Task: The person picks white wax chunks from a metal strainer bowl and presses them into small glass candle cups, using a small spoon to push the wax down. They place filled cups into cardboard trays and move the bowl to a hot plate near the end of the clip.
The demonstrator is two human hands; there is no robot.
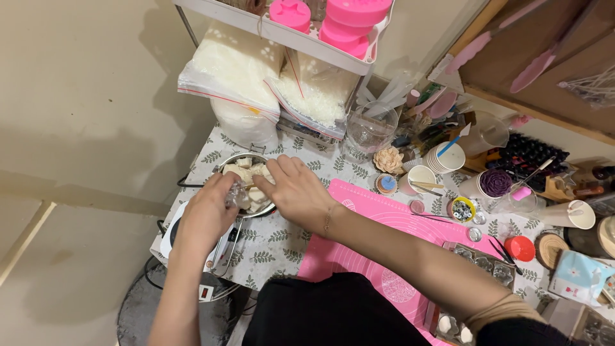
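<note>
While our two hands meet over the far left corner of the desk (275,240), we work at a round metal bowl (238,158) heaped with pale, waxy chunks (255,192), blocky and uneven in shape. Our left hand (208,214) curls its grip around a small, clear, glassy-looking thing (238,197) at the bowl's near rim; the fingers are closed about it, though what it is we cannot tell. Our right hand (298,192) reaches across with the fingers bent down onto the chunks, touching them; whether that grip has closed on a piece is hidden from us.

A cloth printed with green leaf sprigs covers the desk, and the bowl sits on it beside a white device (172,236) with a dark round top. Just right of our right hand lies a smooth pink mat (384,221), rubbery and flat. Behind the bowl lean clear plastic bags (234,67) stuffed with white flakes, soft and lumpy. Above them a white wire shelf (282,32) carries round pink moulds (353,16). Farther right stand a clear glass jug (371,128), a cream flower-shaped piece (388,160), a stack of white paper cups (445,159), a dark purple rose shape (496,182) and a red lid (519,248).
</note>
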